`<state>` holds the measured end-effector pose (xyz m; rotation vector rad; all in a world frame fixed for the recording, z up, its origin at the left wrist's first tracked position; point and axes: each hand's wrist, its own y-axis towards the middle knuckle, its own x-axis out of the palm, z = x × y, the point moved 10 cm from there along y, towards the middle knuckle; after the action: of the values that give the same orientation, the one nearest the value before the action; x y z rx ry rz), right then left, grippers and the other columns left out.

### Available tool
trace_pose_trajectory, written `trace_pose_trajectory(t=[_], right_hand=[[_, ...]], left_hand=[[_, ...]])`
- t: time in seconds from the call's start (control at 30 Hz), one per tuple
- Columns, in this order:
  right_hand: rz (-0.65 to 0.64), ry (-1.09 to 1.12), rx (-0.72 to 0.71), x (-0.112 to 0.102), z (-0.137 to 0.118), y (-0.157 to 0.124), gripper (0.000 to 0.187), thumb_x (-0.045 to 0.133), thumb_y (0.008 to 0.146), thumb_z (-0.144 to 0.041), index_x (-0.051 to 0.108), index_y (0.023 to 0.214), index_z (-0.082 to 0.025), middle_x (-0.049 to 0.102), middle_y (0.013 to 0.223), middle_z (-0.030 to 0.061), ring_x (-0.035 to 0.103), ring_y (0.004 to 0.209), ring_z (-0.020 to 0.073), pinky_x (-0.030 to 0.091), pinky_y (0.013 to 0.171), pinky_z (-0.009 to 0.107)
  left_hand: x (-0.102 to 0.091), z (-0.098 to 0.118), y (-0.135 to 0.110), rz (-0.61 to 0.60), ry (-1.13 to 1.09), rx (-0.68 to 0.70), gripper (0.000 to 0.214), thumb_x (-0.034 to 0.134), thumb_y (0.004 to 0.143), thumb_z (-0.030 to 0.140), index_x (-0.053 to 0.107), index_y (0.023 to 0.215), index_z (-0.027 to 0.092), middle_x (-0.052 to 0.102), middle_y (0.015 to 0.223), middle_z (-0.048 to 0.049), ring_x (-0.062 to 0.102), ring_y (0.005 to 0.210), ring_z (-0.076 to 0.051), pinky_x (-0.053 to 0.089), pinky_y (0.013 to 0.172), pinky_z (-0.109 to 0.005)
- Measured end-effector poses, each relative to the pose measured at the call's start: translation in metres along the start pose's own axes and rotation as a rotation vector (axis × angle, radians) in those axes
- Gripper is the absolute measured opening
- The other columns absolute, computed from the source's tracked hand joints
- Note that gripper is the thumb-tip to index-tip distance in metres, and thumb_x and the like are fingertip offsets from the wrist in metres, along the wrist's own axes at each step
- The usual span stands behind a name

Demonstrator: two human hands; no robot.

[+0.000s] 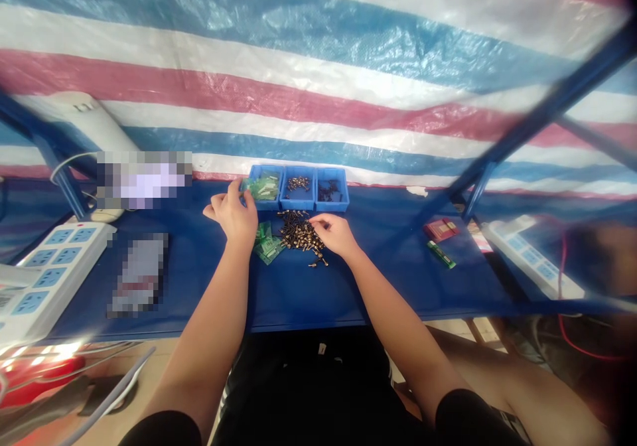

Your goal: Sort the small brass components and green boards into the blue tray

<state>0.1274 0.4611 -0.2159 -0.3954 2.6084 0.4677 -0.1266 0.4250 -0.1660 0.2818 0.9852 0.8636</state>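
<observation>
Both hands are working over a blue worktop (298, 293) in front of a striped red, white and blue tarpaulin (318, 68). Left hand (233, 217) is hovering by the front left corner of the leftmost of 3 blue bins, fingers curled; whether it is pinching one of the small green boards is not clear from this angle. Right hand (336, 233) is resting at the right edge of a loose pile of brass-coloured parts (298, 233), fingertips (313, 222) drawn together on the pile as if pinching 1 piece, though the piece itself is too small to make out.

The pile is lying between the 2 hands, just in front of the bins; its parts are short, shiny and dark gold, too many and too small to count, with a few strays trailing toward the person. Beside the pile's left edge, partly under the left hand, a small heap of green circuit boards (266, 247) is sitting on the worktop.

The 3 bins are standing side by side against the tarpaulin: the left bin (263, 190) is holding green boards, the middle bin (297, 190) brass parts, the right bin (332, 190) a few darker pieces.

2 white power strips are lying at the worktop's ends, 1 at left (54, 267) and 1 at right (532, 260). A red pack (441, 228) and a green lighter-like stick (440, 254) are lying well to the right.
</observation>
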Motion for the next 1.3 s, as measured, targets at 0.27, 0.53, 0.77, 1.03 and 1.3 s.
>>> trace_pose_trajectory(t=[0.27,0.53,0.77,1.03,1.3], right_hand=[[0.022,-0.203,-0.007,-0.011,0.007,0.002,0.019,0.059,0.08,-0.018,0.074,0.091,-0.023,0.073,0.086,0.0026,0.063,0.081,0.0195,0.048,0.084,0.036],[-0.01,-0.297,0.002,-0.003,0.013,0.005,0.016,0.065,0.079,-0.027,0.076,0.089,-0.022,0.073,0.082,0.0047,0.062,0.079,0.0196,0.045,0.085,0.036],[-0.005,-0.31,-0.009,-0.002,0.013,0.005,0.014,0.063,0.081,-0.027,0.076,0.083,-0.023,0.072,0.083,0.0049,0.061,0.079,0.0193,0.044,0.086,0.035],[0.045,-0.207,0.032,-0.008,0.011,0.002,0.014,0.062,0.079,-0.024,0.073,0.086,-0.024,0.073,0.086,0.0018,0.062,0.081,0.0205,0.048,0.081,0.035],[0.057,-0.133,0.048,-0.009,0.01,0.001,0.016,0.061,0.079,-0.026,0.074,0.088,-0.025,0.074,0.089,-0.0002,0.065,0.082,0.0197,0.051,0.081,0.034]], left_hand=[[0.003,0.003,-0.002,-0.023,-0.004,0.017,0.04,0.047,0.091,0.031,0.052,0.128,0.017,0.067,0.1,-0.0131,0.051,0.105,-0.032,0.021,0.096,-0.049],[0.005,-0.003,-0.001,-0.005,0.021,-0.012,0.037,0.048,0.09,0.032,0.053,0.123,0.018,0.068,0.091,-0.0105,0.054,0.1,-0.032,0.024,0.094,-0.046],[0.005,-0.002,-0.001,0.001,0.023,0.008,0.033,0.045,0.091,0.032,0.057,0.118,0.017,0.068,0.098,-0.013,0.054,0.103,-0.032,0.024,0.095,-0.047],[0.006,0.0,-0.002,-0.017,0.014,0.016,0.033,0.043,0.091,0.028,0.059,0.117,0.017,0.066,0.102,-0.0148,0.05,0.109,-0.034,0.022,0.097,-0.05],[0.009,0.004,-0.005,-0.035,0.031,0.035,0.032,0.043,0.09,0.026,0.063,0.114,0.019,0.065,0.104,-0.014,0.047,0.11,-0.034,0.022,0.096,-0.05]])
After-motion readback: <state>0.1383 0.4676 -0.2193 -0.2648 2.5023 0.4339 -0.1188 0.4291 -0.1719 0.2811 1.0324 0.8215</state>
